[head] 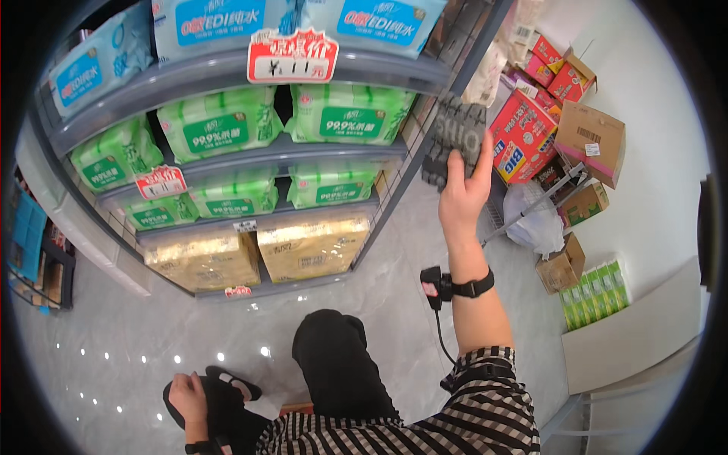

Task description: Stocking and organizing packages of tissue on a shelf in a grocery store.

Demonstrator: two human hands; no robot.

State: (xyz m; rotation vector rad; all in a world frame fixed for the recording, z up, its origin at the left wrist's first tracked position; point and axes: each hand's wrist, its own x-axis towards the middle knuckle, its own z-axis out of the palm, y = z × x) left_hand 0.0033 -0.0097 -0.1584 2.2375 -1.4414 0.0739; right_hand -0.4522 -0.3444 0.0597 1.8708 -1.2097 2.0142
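My right hand (467,190) is stretched out to the right of a metal display shelf (364,149). It grips a folded dark grey cloth (455,133) with a black pattern and large letters, thumb and a finger lying over its near face. The cloth is beside the shelf's upright, and I cannot tell whether they touch. My left hand (189,396) rests on my bent left knee with its fingers curled in and nothing visible in it. Closest to the cloth on the shelf are green wet-wipe packs (351,116).
Blue wipe packs (219,23) fill the top tier, above a red price card (293,57). Gold-wrapped packs (313,244) sit on the lowest tier. Rightward stand a wire trolley (503,230), a white plastic bag (534,216), cardboard boxes (591,136) and green packs (595,296).
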